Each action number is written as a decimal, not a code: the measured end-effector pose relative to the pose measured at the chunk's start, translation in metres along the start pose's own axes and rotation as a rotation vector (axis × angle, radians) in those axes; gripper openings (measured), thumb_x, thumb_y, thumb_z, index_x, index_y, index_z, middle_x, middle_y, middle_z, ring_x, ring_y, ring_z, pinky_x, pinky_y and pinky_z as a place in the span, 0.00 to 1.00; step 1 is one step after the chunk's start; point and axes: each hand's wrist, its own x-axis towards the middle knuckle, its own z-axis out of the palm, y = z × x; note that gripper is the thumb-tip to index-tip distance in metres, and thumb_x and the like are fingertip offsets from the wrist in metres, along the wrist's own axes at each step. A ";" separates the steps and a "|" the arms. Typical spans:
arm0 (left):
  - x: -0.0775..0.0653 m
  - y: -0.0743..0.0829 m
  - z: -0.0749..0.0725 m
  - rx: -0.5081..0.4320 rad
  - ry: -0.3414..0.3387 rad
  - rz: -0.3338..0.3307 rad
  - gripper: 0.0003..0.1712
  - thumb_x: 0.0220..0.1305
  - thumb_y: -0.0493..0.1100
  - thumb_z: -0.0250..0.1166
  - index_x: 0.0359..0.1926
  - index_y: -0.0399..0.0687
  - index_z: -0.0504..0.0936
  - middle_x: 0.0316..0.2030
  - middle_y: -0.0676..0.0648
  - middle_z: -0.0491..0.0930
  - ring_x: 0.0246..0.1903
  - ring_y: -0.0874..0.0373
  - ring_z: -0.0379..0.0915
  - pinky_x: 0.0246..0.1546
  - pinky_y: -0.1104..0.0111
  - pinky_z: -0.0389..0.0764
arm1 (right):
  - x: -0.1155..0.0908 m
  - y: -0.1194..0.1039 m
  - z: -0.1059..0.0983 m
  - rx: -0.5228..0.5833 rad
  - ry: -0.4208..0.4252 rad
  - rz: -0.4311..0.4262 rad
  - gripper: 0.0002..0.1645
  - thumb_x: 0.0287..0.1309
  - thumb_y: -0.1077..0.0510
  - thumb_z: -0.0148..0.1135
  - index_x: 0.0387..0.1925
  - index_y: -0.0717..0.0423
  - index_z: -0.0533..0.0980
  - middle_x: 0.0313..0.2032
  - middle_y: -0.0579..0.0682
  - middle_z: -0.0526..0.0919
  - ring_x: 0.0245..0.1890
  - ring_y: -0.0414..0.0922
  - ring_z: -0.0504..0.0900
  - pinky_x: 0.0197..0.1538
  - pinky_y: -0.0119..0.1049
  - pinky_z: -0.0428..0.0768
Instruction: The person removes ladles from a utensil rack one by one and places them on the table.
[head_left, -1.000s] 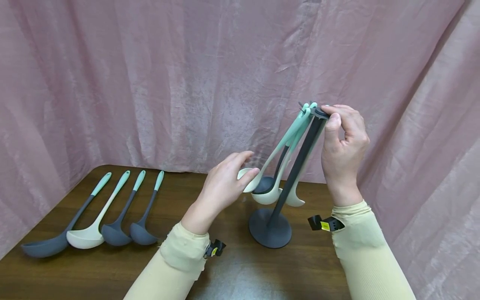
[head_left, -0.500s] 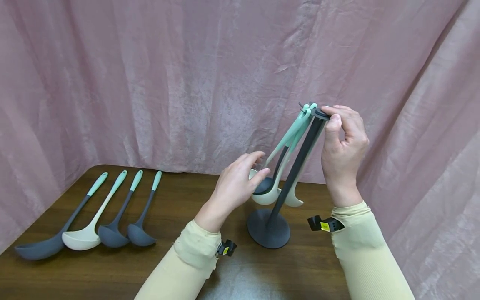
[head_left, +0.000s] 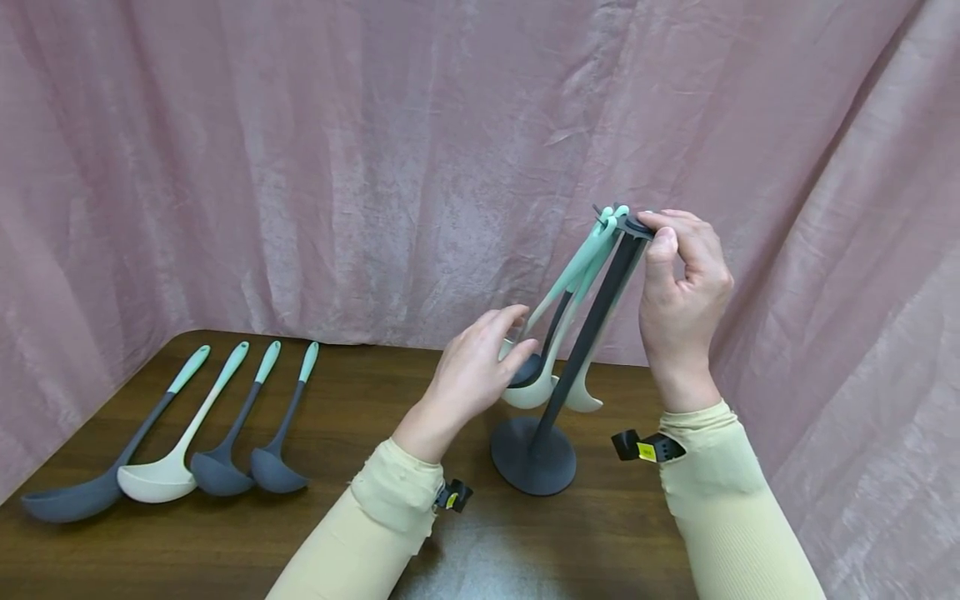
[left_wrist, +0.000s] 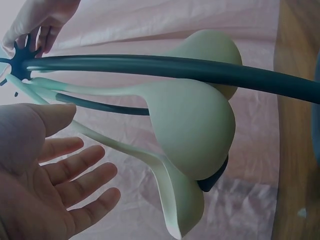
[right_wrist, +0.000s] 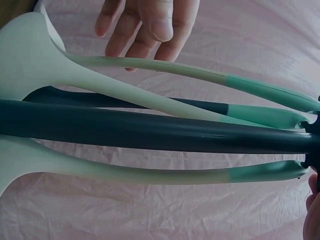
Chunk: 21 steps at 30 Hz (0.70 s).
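A dark grey utensil stand (head_left: 596, 321) with a round base appears in the head view right of the middle, its pole tilted in that view. Several mint-handled ladles hang from its top hooks, among them a white ladle (left_wrist: 192, 127) and a dark grey ladle (head_left: 528, 370). My right hand (head_left: 686, 304) holds the top of the stand between thumb and fingers. Beside the hanging ladles, my left hand (head_left: 476, 367) has its fingers spread and loosely bent. The left wrist view shows its palm (left_wrist: 30, 190) with nothing in it, apart from the ladle stems.
At the table's left lie a white ladle (head_left: 157, 481) and several dark grey ladles (head_left: 277, 471) in a row, mint handles pointing away. A pink curtain (head_left: 375, 167) hangs behind and to the right of the brown wooden table (head_left: 360, 417).
My left hand has moved right, closer to the hanging ladles, then stayed nearly still. The right hand keeps its hold on the stand top. The head view has shifted slightly.
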 end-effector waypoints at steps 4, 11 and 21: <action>-0.001 -0.001 -0.001 0.016 0.000 0.004 0.28 0.80 0.51 0.70 0.75 0.49 0.78 0.63 0.48 0.85 0.58 0.49 0.84 0.54 0.50 0.84 | 0.000 -0.001 -0.002 0.004 -0.011 0.003 0.22 0.72 0.59 0.53 0.47 0.68 0.90 0.46 0.67 0.89 0.57 0.53 0.86 0.65 0.36 0.77; -0.002 -0.001 -0.002 0.011 0.003 0.016 0.25 0.80 0.49 0.70 0.72 0.50 0.80 0.58 0.49 0.86 0.55 0.49 0.85 0.52 0.50 0.84 | 0.001 -0.006 -0.004 0.056 -0.032 0.017 0.22 0.72 0.62 0.53 0.47 0.71 0.89 0.46 0.69 0.89 0.56 0.52 0.85 0.66 0.37 0.77; -0.002 -0.002 -0.002 0.018 0.009 0.037 0.21 0.79 0.46 0.71 0.68 0.51 0.83 0.53 0.49 0.88 0.51 0.50 0.86 0.48 0.51 0.85 | 0.001 -0.009 -0.005 0.102 -0.043 0.007 0.21 0.74 0.62 0.53 0.47 0.74 0.87 0.47 0.72 0.87 0.58 0.55 0.85 0.66 0.38 0.78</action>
